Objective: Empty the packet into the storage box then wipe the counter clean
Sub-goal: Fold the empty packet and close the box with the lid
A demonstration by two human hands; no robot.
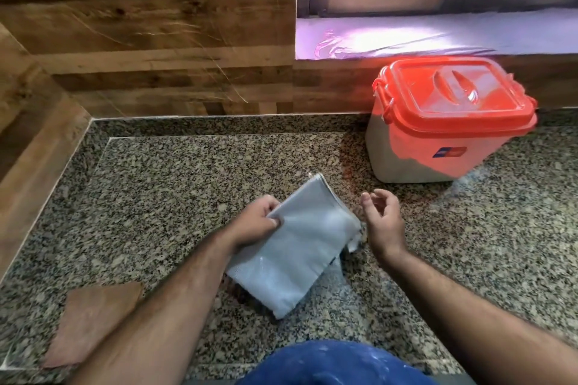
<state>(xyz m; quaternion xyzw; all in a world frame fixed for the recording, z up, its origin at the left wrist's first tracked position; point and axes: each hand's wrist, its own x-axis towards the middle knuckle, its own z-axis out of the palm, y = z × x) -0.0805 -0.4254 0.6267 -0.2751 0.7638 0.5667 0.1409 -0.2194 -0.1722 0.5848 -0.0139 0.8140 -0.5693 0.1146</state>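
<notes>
While the left hand (258,222) pinches the flattened grey packet (297,241) by its upper left edge, thumb on top and fingers curled beneath, the right hand (380,217) hovers just beside the packet's right edge with loose, half-curled fingers that hold nothing. The packet lies low over the speckled desk (162,184), in front of the person and well apart from the storage box (450,122), which stands at the back right against the wall with its orange lid (453,91) on; whether the side clasps are latched cannot be told. A pale powdery smear shows on the desk near the box's front corner and around the packet's torn lower end, so the main risk is that lifting or shaking the packet by one edge scatters leftover powder more widely. If the packet is not truly empty, tipping it with the lid on would spill its contents. A brown cloth (93,319) lies at the near left; a dry, sweeping wipe could push powder off the desk's front edge onto the blue clothing below.
</notes>
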